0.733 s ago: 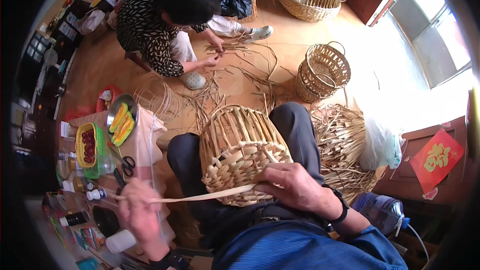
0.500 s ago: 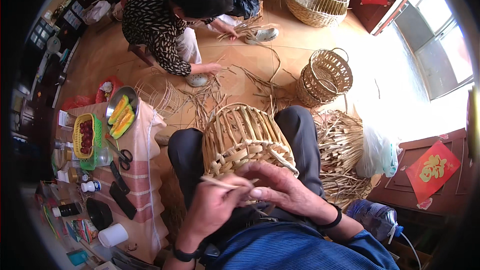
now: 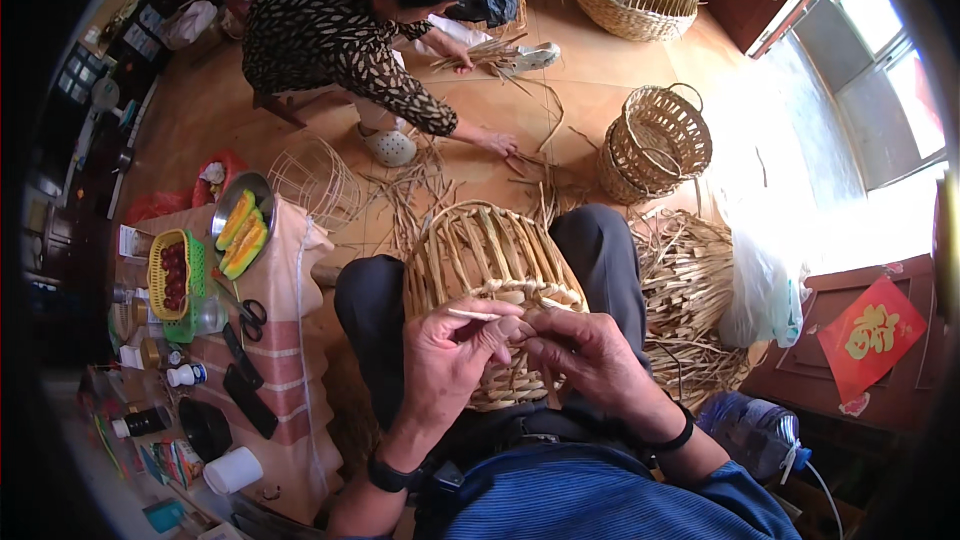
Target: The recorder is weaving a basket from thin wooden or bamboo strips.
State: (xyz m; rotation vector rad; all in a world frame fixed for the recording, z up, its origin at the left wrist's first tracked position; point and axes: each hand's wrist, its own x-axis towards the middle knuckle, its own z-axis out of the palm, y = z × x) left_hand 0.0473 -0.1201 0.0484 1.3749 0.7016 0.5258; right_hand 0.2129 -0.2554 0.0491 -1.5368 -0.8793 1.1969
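Between my knees sits a partly woven basket (image 3: 485, 250) with ribs of tan dried stalk and a plaited band on the side toward me. Above that band, my left hand (image 3: 452, 355) pinches a pale plant strip (image 3: 470, 315), whose end pokes out past the thumb and forefinger. My right hand (image 3: 580, 350) is closed beside it, fingertips pressed together on the strip close to the left fingertips. The fingers hide part of the strip and of the basket's near side.
Across from me a seated person (image 3: 350, 50) handles dried stalks. Stalk bundles (image 3: 680, 300) lie right of my leg, near a woven basket (image 3: 655, 140) and a water jug (image 3: 750, 430). At left, a table (image 3: 285, 340) holds scissors (image 3: 253, 318), fruit and bottles.
Both my hands have moved up and forward over the basket's near side, still pinching the strip. The other person has leaned over and stretched a hand right toward the loose stalks.
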